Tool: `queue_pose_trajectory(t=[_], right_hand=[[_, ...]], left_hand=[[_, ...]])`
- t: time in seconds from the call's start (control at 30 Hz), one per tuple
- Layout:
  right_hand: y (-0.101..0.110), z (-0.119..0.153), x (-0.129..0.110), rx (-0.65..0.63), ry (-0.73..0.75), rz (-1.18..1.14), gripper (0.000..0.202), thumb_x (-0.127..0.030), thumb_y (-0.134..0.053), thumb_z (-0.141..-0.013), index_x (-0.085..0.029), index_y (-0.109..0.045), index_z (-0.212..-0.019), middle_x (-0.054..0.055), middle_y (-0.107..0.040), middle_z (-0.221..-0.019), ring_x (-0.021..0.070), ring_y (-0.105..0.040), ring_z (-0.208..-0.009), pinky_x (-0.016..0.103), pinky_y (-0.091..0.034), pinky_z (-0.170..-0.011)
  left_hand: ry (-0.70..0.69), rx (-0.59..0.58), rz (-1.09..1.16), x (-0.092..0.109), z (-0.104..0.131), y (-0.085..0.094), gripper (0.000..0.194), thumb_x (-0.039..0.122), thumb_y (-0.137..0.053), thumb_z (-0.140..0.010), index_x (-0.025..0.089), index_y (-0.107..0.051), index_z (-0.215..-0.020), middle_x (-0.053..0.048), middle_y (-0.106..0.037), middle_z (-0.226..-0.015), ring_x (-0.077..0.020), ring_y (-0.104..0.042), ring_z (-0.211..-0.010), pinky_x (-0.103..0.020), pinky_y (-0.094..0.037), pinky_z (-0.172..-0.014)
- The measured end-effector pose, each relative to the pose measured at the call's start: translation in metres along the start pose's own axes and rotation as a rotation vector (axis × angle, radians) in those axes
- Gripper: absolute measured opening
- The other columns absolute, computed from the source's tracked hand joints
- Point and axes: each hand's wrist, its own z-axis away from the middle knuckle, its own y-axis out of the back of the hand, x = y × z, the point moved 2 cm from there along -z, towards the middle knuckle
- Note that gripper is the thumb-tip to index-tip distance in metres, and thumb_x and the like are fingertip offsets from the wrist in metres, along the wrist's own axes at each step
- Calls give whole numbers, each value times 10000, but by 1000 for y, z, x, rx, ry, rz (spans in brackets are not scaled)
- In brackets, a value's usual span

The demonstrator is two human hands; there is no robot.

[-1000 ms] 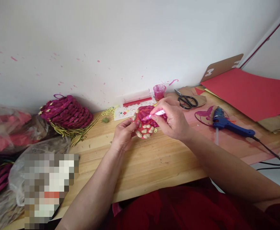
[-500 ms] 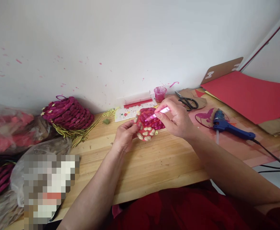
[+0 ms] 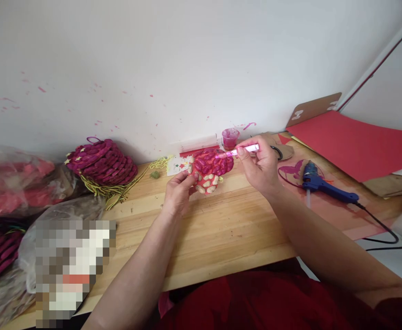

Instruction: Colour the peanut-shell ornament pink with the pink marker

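Note:
My left hand [image 3: 180, 190] is closed on the left edge of a red card covered with peanuts [image 3: 209, 167], holding it up over the table. The peanuts on its upper and right part are coated in glossy magenta paint; those at the lower left are bare. Between the thumb and fingers of my right hand [image 3: 261, 165] is a white-handled paintbrush [image 3: 247, 150]. Its pink-stained tip points left and lies on or just over the painted peanuts. Behind the card stands a clear plastic cup of magenta paint [image 3: 230, 139].
On the right lie a blue hot glue gun [image 3: 329, 187] with its cord and red card sheets [image 3: 355, 142]. Scissors [image 3: 276, 152] lie partly hidden behind my right hand. To the left are a bundle of magenta peanut strings [image 3: 103, 162], yellow yarn [image 3: 160, 163] and plastic bags [image 3: 60, 211].
My right hand and the brush have moved slightly right, and the brush handle shows more. The card is tilted more toward me, showing more painted peanuts. The view has shifted a little.

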Motion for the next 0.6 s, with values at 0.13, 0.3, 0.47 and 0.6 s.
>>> queue_pose_trajectory(t=[0.13,0.3,0.47,0.6], right_hand=[[5,-6,16,111,-131,-26,276,-507,-653,-960,-235,-612,-978,0,-679,-833,168,-636,-713,321,-518,-689],[19,-43,21,133,-230,242,258,-510,-597,-954,-252,-589,-964,0,-695,-826,186,-638,-722,317,-503,-691],[6,-100,24,-112,-331,681,216,-393,-524,-1007,-228,-651,-1062,67,-763,-986,232,-671,-873,355,-495,-838],[-15,-128,45,-298,-470,884,207,-385,-597,-972,-223,-718,-1014,121,-767,-1096,315,-632,-1140,419,-477,-958]], left_hand=[[-29,86,36,0,-6,5,490,353,-1000,-442,166,-703,-783,-13,-748,-730,-143,-685,-616,-247,-543,-603],[-70,131,112,-1,-9,7,496,359,-992,-466,172,-692,-813,-5,-750,-764,-133,-683,-643,-253,-564,-649],[-69,174,93,1,-6,7,488,368,-983,-458,175,-703,-809,11,-737,-741,-100,-641,-611,-202,-495,-608],[-59,221,66,1,-6,8,460,357,-967,-458,177,-712,-796,44,-694,-679,-55,-533,-519,-166,-361,-507]])
